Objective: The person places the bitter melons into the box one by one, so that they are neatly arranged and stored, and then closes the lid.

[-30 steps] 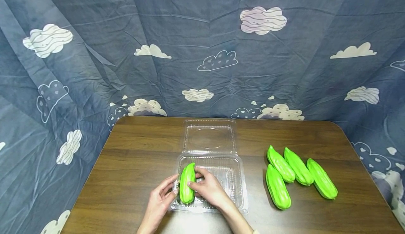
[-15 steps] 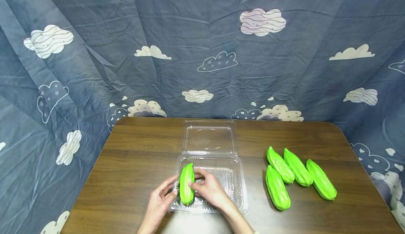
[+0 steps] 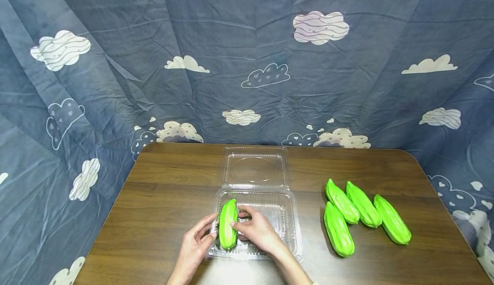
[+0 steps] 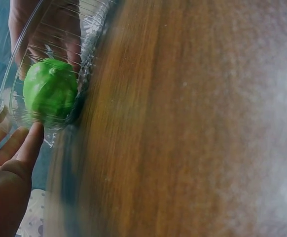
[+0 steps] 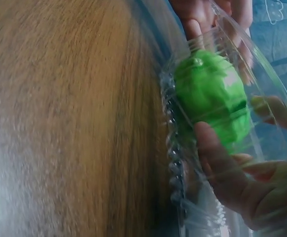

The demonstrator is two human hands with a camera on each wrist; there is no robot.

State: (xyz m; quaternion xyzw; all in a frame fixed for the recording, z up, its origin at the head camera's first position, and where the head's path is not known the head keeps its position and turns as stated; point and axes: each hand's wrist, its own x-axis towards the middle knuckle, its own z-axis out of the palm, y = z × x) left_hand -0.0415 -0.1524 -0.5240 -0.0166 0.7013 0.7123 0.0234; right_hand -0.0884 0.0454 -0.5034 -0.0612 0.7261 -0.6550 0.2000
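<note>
A bright green, ridged bitter melon lies lengthwise along the left side of a clear plastic clamshell container, whose lid is folded back. My left hand holds the container's left rim, its fingers at the edge beside the melon. My right hand is over the container, to the melon's right. Its thumb touches or nearly touches the melon, while the other fingers stand slightly off its side. Through the clear wall, the melon's rounded end shows in the left wrist view.
Several more green bitter melons lie grouped on the right of the brown wooden table. Behind and beside the table hangs a blue curtain with cloud prints.
The right hand's fingers have drawn slightly away from the melon, to the right. The melon's far tip has shifted a little left. The left hand has stayed in place.
</note>
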